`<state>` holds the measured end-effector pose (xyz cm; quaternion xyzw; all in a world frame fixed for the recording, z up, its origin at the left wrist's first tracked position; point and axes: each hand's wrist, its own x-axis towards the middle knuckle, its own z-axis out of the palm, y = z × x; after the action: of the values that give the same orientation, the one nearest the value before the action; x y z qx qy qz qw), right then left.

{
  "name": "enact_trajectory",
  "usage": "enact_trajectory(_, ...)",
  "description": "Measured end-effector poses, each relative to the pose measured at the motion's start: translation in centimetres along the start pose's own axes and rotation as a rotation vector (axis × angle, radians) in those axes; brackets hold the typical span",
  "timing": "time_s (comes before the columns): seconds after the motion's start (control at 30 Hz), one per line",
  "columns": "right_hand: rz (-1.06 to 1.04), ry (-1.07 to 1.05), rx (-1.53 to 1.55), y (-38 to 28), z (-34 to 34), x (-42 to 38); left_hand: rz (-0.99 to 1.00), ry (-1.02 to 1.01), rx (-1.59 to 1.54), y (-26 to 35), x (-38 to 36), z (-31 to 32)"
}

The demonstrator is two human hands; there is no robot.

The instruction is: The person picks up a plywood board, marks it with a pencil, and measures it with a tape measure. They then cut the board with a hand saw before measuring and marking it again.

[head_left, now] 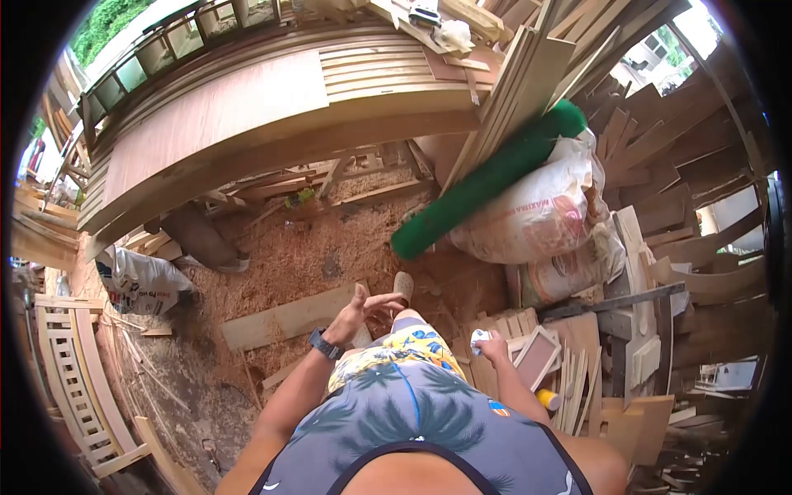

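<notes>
My left hand [368, 315] is held out in front of my waist, its fingers apart and nothing visible in it. A dark watch [325, 343] is on that wrist. On the other side, my right hand [495, 348] is closed on a small white object [479, 340], too small to make out. Beyond my hands, a long green roll [487, 186] leans across a white printed sack [528, 214]. A pale plank [285, 320] lies on the sawdust-covered floor, past my left hand.
A long wooden bench [289, 136] with a pale sheet [223, 107] on it spans the front. Wood pieces [577, 363] are stacked at my right. A slatted wooden frame [78, 379] stands at the left, near a white sack [147, 282].
</notes>
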<state>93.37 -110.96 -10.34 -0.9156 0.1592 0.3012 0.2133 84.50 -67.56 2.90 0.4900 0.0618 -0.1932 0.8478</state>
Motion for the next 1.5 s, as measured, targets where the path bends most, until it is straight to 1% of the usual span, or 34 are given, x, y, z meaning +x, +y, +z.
enact_trajectory(0.03,-0.051,0.012,-0.019,-1.5,-0.3,2.1,-0.032,0.058,0.007,0.2,0.4,-0.5)
enact_trajectory(0.07,-0.137,0.039,-0.024,-3.9,-1.0,3.3,-0.03,0.069,0.009,0.2,0.9,-0.7)
enact_trajectory(0.13,-0.247,0.059,-0.001,-9.1,-2.5,6.3,-0.02,0.354,0.115,0.5,2.2,-0.9)
enact_trajectory(0.17,-0.286,0.049,-0.01,-11.4,-3.0,8.1,-0.016,0.365,0.122,0.6,3.2,-1.3)
enact_trajectory(0.23,-0.387,0.046,0.01,-16.5,-3.9,11.2,-0.168,0.557,0.283,0.7,5.2,-2.1)
enact_trajectory(0.27,-0.459,0.067,0.062,-18.7,-4.2,12.8,-0.109,0.574,0.358,2.1,6.2,-1.8)
enact_trajectory(0.3,-0.526,0.082,0.111,-20.8,-4.5,14.2,0.073,0.547,0.509,2.6,7.6,-2.3)
enact_trajectory(0.33,-0.568,0.073,0.119,-23.3,-5.1,15.4,0.287,0.539,0.627,5.4,9.3,-1.5)
enact_trajectory(0.37,-0.603,0.052,0.12,-25.3,-5.5,15.9,0.34,0.526,0.76,12.0,10.2,2.1)
enact_trajectory(0.4,-0.634,0.041,0.122,-27.4,-5.9,16.3,0.637,0.465,1.069,18.2,10.7,5.5)
enact_trajectory(0.43,-0.668,0.031,0.123,-29.5,-6.3,16.8,0.852,0.362,1.249,24.8,10.6,9.1)
enact_trajectory(0.47,-0.738,0.011,0.09,-31.4,-6.6,17.7,1.048,0.269,1.304,28.7,10.9,11.5)
enact_trajectory(0.5,-0.805,-0.004,0.061,-32.0,-6.7,18.2,1.309,0.285,1.222,31.2,11.8,13.9)
enact_trajectory(0.53,-0.823,-0.027,0.047,-33.1,-7.2,18.1,1.594,0.365,1.243,33.1,13.2,15.6)
enact_trajectory(0.57,-0.817,-0.055,0.039,-34.1,-7.5,17.7,1.702,0.403,1.242,34.6,14.1,16.7)
enact_trajectory(0.6,-0.815,-0.078,0.03,-35.4,-7.8,17.5,1.684,0.403,1.25,35.3,14.9,17.4)
enact_trajectory(0.63,-0.804,-0.098,0.027,-36.4,-7.9,17.2,1.708,0.408,1.243,35.7,15.9,18.3)
enact_trajectory(0.73,-0.764,-0.147,0.038,-38.7,-8.4,16.7,1.703,0.36,1.223,36.9,17.8,18.7)
enact_trajectory(0.87,-0.667,-0.151,0.106,-41.1,-9.1,17.5,1.662,0.284,1.173,38.9,19.4,16.5)
enact_trajectory(0.93,-0.624,-0.109,0.154,-42.5,-9.5,18.3,1.624,0.275,1.143,39.9,20.0,13.9)
enact_trajectory(0.97,-0.589,-0.109,0.246,-43.4,-10.0,18.9,1.594,0.272,1.137,40.6,20.8,12.0)
enact_trajectory(1.0,-0.58,-0.098,0.252,-44.7,-10.3,19.6,1.553,0.27,1.131,41.1,21.7,9.5)
enact_trajectory(1.07,-0.551,-0.039,0.488,-47.7,-11.0,21.5,1.391,0.251,1.146,42.1,24.0,3.6)
enact_trajectory(1.1,-0.71,-0.013,0.673,-49.1,-10.9,23.7,1.343,0.21,1.147,42.2,26.1,0.0)
enact_trajectory(1.13,-0.658,0.014,0.696,-51.5,-11.9,24.2,1.122,0.28,1.044,40.8,27.9,-3.2)
enact_trajectory(1.17,-0.602,0.04,0.721,-54.1,-13.2,24.5,0.931,0.261,0.957,39.8,29.7,-7.0)
enact_trajectory(1.23,-0.622,0.152,0.75,-58.5,-14.6,27.4,0.747,0.197,0.451,37.1,33.8,-14.1)
enact_trajectory(1.3,-0.57,0.165,0.713,-62.2,-15.6,32.5,0.699,0.031,0.103,35.8,35.8,-19.5)
enact_trajectory(1.33,-0.527,0.242,0.631,-64.1,-16.2,34.3,0.626,0.016,0.01,35.8,36.1,-21.3)
enact_trajectory(1.37,-0.494,0.32,0.551,-66.3,-17.2,35.8,0.639,-0.033,-0.058,35.5,36.3,-22.8)
enact_trajectory(1.43,-0.466,0.211,0.705,-69.3,-18.3,37.9,0.607,-0.084,-0.107,35.6,36.3,-24.7)
enact_trajectory(1.5,-0.424,0.21,0.761,-71.8,-19.0,37.6,0.574,-0.08,-0.144,36.2,36.4,-26.0)
